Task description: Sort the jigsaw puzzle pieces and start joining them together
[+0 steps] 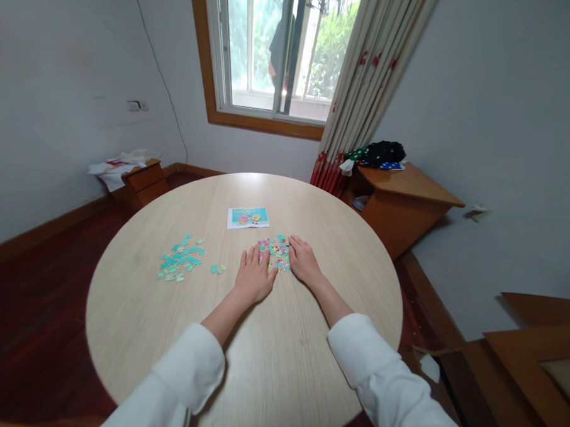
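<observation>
A pile of multicoloured jigsaw puzzle pieces (278, 251) lies on the round table between my two hands. My left hand (255, 275) rests palm down at the pile's left side, fingers stretched forward and thumb apart. At the right side, my right hand (304, 259) stands on its edge with fingers extended, touching the pile's border. Neither hand grips a piece. Further left, teal and pale green puzzle pieces (180, 259) are spread loosely, and a small cluster of teal pieces (217, 268) sits nearer my left hand. Behind the pile lies a printed picture (248, 217) with cartoon figures on teal.
The round wooden table (253, 359) has a curved edge all round. Beyond it on the right is a wooden cabinet (411, 189) with dark cloth on top, beside a long curtain (364, 78). A small wooden drawer unit (145, 180) stands at the back left.
</observation>
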`<action>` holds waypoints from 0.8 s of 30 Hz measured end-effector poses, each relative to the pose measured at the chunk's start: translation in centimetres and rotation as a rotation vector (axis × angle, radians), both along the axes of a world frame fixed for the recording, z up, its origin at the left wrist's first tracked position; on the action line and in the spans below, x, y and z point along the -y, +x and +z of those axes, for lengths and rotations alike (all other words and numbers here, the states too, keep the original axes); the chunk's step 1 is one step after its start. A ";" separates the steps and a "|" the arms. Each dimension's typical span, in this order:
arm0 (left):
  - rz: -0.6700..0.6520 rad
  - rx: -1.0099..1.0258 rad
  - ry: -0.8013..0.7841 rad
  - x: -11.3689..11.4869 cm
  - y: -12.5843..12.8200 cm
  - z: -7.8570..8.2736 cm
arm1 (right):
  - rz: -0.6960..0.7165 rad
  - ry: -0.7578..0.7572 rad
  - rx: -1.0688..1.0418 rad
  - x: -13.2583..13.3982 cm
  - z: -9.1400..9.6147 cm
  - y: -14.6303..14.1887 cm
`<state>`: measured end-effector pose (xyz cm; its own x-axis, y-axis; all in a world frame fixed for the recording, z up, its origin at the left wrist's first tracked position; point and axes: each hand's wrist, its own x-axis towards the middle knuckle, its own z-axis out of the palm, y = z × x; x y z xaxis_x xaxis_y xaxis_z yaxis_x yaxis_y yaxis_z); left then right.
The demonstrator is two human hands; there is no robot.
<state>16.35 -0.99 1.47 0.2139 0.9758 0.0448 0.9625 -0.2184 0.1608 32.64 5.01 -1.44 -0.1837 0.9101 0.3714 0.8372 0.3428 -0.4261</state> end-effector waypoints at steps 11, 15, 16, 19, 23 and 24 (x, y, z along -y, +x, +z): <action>0.060 -0.065 0.056 2.3 -7.2 -0.9 | 0.063 -0.008 0.026 0.5 1.1 -0.4; 0.151 -0.103 0.023 1.7 -9.4 -0.7 | 0.000 -0.068 0.043 0.7 1.5 -0.5; 0.177 -0.110 0.026 1.5 -9.6 -0.6 | -0.010 -0.073 0.042 0.7 1.6 -0.5; 0.228 -0.128 0.064 1.3 -9.1 -0.1 | 0.031 -0.070 0.058 0.9 1.8 -0.6; 0.082 -0.082 0.044 0.6 -6.0 0.5 | 0.133 -0.096 0.125 1.1 1.9 -0.7; 0.058 -0.065 0.032 0.2 -5.2 0.6 | 0.136 -0.111 0.140 1.1 1.9 -0.7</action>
<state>11.19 -1.18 2.03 0.1608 0.9849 0.0641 0.9819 -0.1662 0.0911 31.92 3.93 0.50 -0.3498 0.9075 0.2325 0.8401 0.4137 -0.3508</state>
